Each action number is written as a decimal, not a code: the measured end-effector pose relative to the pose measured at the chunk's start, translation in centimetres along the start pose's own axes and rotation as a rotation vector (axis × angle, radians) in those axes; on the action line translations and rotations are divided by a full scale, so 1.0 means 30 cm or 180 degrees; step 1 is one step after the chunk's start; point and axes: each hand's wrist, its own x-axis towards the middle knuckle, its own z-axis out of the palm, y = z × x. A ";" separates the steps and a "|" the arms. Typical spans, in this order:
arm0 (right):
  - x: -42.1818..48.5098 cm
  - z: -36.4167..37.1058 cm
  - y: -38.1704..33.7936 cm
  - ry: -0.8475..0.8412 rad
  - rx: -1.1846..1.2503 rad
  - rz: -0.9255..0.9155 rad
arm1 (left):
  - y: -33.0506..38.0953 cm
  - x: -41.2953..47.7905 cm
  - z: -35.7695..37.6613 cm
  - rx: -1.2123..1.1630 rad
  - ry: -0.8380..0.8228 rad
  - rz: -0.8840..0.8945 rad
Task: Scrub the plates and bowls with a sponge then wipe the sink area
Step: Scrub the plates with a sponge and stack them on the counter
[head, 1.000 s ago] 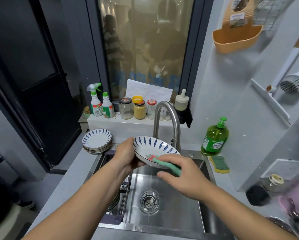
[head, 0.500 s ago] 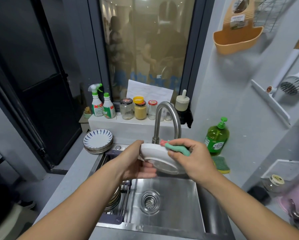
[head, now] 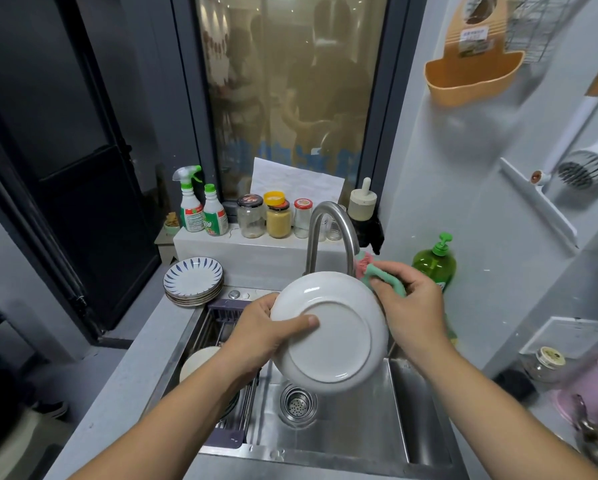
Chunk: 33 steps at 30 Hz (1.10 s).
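At frame centre the left hand (head: 262,336) grips the plate (head: 330,332), underside up — right hand (head: 410,303) clutches the sponge (head: 380,273); best to sweep the rim evenly

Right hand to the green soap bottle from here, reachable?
Probably yes. The soap bottle stands just beyond the right hand, with nothing seen between them. But that hand grips the sponge while the left hand holds the plate, so its fingers are occupied.

Setting: small home kitchen. Evidence: steel sink (head: 342,427) with faucet (head: 328,230), stacked plates (head: 193,280) at the desk's (head: 124,375) back left, soap bottle (head: 434,261), jars (head: 278,220) on the ledge (head: 256,251).
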 end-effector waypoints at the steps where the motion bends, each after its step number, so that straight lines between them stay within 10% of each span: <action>1: -0.009 0.009 -0.005 -0.0070 -0.0159 -0.0288 | 0.003 0.001 0.008 -0.0088 -0.0012 0.0017; 10: -0.011 0.086 -0.010 -0.1369 -0.2321 -0.2683 | 0.031 0.013 0.063 -0.0184 -0.0126 0.0275; 18: -0.014 0.043 -0.038 -0.1498 -0.1679 -0.1047 | 0.066 0.008 0.030 -0.0143 0.0126 0.0217; 25: 0.046 0.099 -0.102 -0.1605 -0.2624 -0.1996 | 0.121 0.035 0.065 0.0057 -0.0081 0.0508; 33: 0.011 0.106 -0.030 -0.0418 -0.0788 -0.0397 | 0.185 0.071 0.046 -0.0928 0.0737 0.0408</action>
